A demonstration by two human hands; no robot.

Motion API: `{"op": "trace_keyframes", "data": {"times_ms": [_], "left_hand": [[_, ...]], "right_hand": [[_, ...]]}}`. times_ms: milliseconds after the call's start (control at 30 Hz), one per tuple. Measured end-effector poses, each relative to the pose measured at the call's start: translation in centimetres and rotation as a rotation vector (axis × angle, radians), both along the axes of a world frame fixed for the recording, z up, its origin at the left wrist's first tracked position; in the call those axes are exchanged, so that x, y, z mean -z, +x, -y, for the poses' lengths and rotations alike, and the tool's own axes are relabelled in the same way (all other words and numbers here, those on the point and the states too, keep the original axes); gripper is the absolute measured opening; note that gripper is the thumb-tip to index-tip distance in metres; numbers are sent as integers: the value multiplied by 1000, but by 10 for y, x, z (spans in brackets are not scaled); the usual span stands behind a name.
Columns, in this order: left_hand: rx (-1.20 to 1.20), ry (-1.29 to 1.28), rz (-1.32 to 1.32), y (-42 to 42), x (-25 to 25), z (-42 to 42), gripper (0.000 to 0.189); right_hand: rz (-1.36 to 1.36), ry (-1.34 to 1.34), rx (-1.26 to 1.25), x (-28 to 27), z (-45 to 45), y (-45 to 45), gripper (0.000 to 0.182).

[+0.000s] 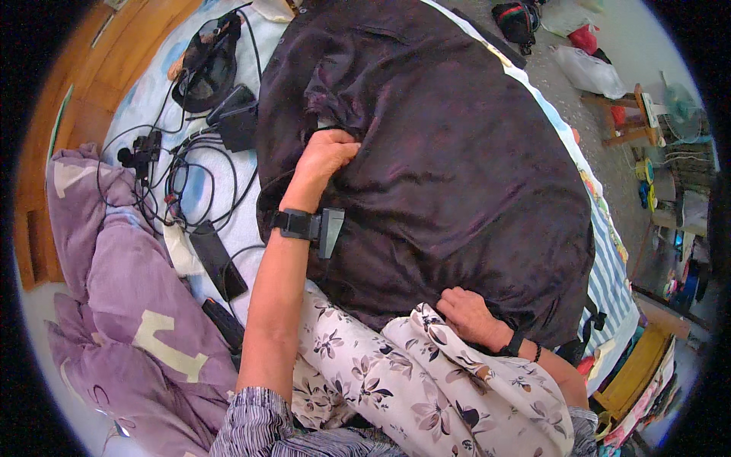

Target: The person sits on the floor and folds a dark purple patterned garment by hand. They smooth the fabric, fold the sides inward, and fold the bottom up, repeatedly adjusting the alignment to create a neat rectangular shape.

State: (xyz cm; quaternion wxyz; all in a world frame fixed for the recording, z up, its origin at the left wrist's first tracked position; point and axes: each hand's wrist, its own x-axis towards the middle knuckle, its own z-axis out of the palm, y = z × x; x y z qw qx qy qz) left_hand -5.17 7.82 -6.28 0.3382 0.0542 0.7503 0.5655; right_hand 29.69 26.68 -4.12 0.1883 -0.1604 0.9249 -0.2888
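Note:
A large dark satin-like cloth [457, 160] lies spread out before me, wrinkled all over. My left hand [330, 151] has its fingers closed on a gathered fold near the cloth's left side. A small pale patch shows just above those knuckles. Down at the cloth's near edge, my right hand [471, 317] is curled around the dark fabric, and creases run out from its fingers. The fingertips of both hands are hidden in the folds. A white floral fabric [434, 388] covers my lap and touches my right hand.
On the pale bedding [197, 183] at left are tangled black cables [211, 148], a black mesh cap [208, 74] and a black power bank-like block [218, 260]. A purple blanket [131, 257] is bunched nearby. Beyond the bed's right edge stand a wooden stool [634, 117] and a fan [682, 105].

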Motion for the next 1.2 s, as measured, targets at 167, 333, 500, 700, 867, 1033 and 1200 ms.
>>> {"op": "trace_keyframes", "data": {"times_ms": [167, 333, 500, 700, 867, 1033, 1200], "left_hand": [[140, -269, -285, 22, 1, 2, 25], [-118, -200, -517, 45, -5, -2, 20], [-221, -13, -321, 45, 4, 1, 23], [-336, 81, -296, 21, 18, -26, 22], [-472, 209, 36, 5, 22, -37, 14], [-602, 431, 274, 2, 24, -32, 20], [-614, 437, 147, 9, 26, -32, 20]], "right_hand": [[2, -15, -14, -2, 0, -3, 25], [14, 6, -20, -5, 3, -5, 28], [-1, 16, -7, -6, 4, -6, 29], [36, 34, -20, -5, 4, -5, 29], [29, 42, -3, -4, 4, -4, 27], [51, 51, -4, -3, 3, -4, 27], [37, 59, -26, -1, 2, -2, 26]]}}
